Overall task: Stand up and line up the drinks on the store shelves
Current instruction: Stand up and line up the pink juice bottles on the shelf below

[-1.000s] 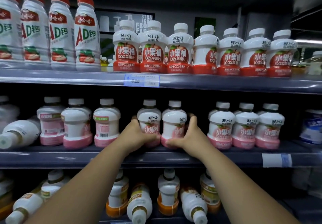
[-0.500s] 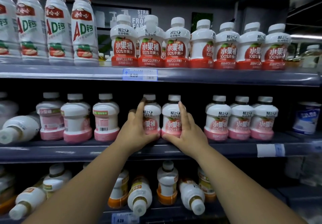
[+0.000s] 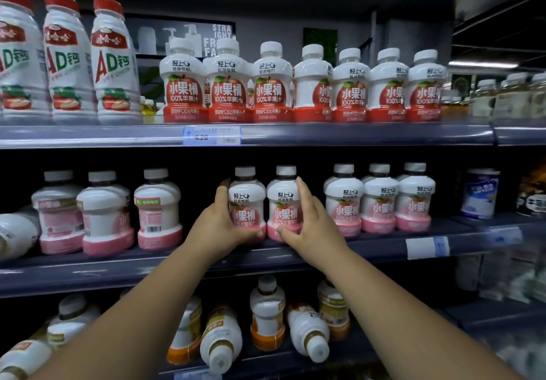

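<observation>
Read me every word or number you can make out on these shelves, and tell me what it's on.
"AD钙": red-capped bottles, top shelf.
"水果桶" and "100%苹果汁": red juice bottles, top shelf.
"水果桶": pink bottles, middle shelf.
"4.20": price tag, top shelf edge.
"STRA", "IGHT": poster behind; rest hidden.
Everything smaller: too blurred.

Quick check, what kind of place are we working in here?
Most likely a shop's drinks aisle: tiered shelves hold rows of identical apple juice bottles, with a price tag reading 4.20 on the rail.
</observation>
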